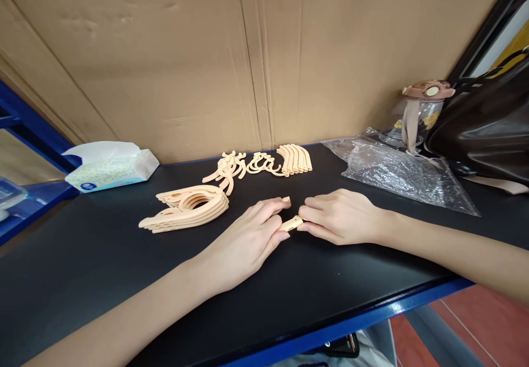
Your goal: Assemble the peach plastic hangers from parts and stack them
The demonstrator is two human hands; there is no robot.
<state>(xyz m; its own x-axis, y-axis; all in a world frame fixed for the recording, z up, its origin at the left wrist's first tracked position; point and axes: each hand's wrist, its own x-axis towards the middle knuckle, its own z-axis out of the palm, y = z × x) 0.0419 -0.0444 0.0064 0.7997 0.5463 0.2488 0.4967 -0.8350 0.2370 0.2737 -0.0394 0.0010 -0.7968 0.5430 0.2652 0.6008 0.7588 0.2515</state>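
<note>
Between both hands is a cream plastic hanger piece (291,224), mostly covered by fingers. My left hand (258,232) is closed on its left end, and a small cream tip pokes out by the index finger. At its right end, my right hand (341,218) pinches with thumb and fingers. Left of the hands lies a stack of cream hanger bodies (202,212). Farther back are a loose heap of short hanger arms (229,168), several hanger hooks (260,162) and a neat row of curved hanger arms (295,158).
A tissue pack (111,171) stands at the back left of the black table (99,268). Toward the right lie a clear plastic bag (397,171), a water bottle (427,108) with a strap, and a dark bag (487,119). Cardboard (185,64) walls the back.
</note>
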